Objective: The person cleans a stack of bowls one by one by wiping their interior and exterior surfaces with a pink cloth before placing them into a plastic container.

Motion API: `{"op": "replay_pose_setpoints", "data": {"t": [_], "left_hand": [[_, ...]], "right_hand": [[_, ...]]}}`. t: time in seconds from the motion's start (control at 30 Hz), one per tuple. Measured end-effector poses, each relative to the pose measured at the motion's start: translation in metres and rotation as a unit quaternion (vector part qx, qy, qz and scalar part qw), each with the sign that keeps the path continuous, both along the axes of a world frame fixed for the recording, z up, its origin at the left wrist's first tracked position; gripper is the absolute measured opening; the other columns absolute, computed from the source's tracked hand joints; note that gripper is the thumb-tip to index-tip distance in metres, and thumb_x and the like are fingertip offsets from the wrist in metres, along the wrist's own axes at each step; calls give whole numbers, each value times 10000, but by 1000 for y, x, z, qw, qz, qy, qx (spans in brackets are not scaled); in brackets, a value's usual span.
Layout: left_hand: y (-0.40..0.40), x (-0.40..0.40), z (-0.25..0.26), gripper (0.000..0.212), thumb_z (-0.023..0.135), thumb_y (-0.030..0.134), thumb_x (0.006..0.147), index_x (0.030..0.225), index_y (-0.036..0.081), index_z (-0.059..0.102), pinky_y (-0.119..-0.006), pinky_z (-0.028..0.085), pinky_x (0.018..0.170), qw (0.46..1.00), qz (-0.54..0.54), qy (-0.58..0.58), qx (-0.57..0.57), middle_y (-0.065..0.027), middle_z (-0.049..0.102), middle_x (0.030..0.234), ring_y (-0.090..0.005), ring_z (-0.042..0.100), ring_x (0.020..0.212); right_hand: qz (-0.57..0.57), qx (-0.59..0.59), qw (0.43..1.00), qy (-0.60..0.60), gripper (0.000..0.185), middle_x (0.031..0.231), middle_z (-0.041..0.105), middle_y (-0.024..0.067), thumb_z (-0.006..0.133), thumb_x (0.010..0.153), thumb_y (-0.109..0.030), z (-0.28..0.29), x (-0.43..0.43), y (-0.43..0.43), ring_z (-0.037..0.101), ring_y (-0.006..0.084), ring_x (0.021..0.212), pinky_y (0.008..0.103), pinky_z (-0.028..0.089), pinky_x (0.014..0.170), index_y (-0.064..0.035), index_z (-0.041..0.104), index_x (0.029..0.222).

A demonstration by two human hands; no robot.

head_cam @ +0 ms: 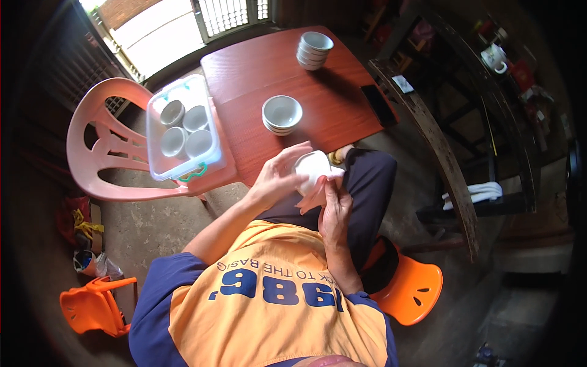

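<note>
My right hand [337, 206] grips a white bowl [312, 167] together with a white cloth, above my lap at the near edge of the wooden table [243, 87]. Blurred, my left hand [277, 176] has its fingers spread at the bowl's left side; whether it also bears on the bowl is hard to tell. Just beyond the hands stands a short stack of white bowls [282, 112]. A taller bowl stack [314, 48] is at the table's far right. Left of the table, a clear plastic box [183, 167] holds several bowls [174, 141].
The box rests on a pink plastic chair [107, 188]. A black phone [378, 105] lies near the table's right edge. Beyond it runs a worn wooden bench [433, 142]. Orange plastic seats stand at lower left [89, 307] and lower right [410, 291].
</note>
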State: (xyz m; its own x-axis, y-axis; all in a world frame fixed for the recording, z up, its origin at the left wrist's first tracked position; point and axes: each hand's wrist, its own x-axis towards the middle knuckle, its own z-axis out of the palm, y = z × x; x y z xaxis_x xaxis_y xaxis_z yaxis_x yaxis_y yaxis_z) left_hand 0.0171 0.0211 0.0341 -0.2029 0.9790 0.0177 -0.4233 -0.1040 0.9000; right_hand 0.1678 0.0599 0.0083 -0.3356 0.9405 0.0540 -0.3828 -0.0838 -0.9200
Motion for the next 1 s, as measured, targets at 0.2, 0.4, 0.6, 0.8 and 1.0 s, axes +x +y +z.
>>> {"op": "replay_pose_setpoints", "data": {"t": [0.2,0.4,0.6,0.8,1.0], "left_hand": [[-4,-2,-9,607,627,218,877,1390,60,345,-340,518,841,991,-104,-45,-70,-92,529,1187,-195,536,1069],[-5,3,-12,725,756,24,725,1361,111,419,-409,441,1000,938,-9,327,114,-107,229,1505,-269,276,1361],[-1,0,-15,772,751,118,762,1395,22,319,-383,402,1003,983,-87,-124,-99,-151,441,1343,-245,442,1232],[-4,7,-14,779,806,101,681,1362,103,426,-455,424,992,794,17,585,165,-167,290,1419,-288,368,1275],[-3,4,-26,671,776,198,750,1292,17,425,-341,402,980,995,-68,66,-16,-95,479,1212,-197,471,1146]], "right_hand": [[-1,87,990,-110,287,888,604,-2,510,976,-248,8,2,-3,487,61,809,227,421,726,14,607,1042],[8,24,996,-83,296,889,606,-10,526,968,-259,4,-1,3,497,58,814,221,427,719,10,629,1036],[1,45,997,-56,235,918,614,-15,560,949,-211,-1,2,5,522,61,836,221,417,769,4,639,1000],[84,6,994,-67,258,806,557,-44,501,979,-270,13,9,24,466,24,723,179,402,648,-41,611,934],[66,-187,971,137,247,872,604,-12,493,978,-268,-4,10,36,573,75,793,220,476,696,-49,607,955]]}}
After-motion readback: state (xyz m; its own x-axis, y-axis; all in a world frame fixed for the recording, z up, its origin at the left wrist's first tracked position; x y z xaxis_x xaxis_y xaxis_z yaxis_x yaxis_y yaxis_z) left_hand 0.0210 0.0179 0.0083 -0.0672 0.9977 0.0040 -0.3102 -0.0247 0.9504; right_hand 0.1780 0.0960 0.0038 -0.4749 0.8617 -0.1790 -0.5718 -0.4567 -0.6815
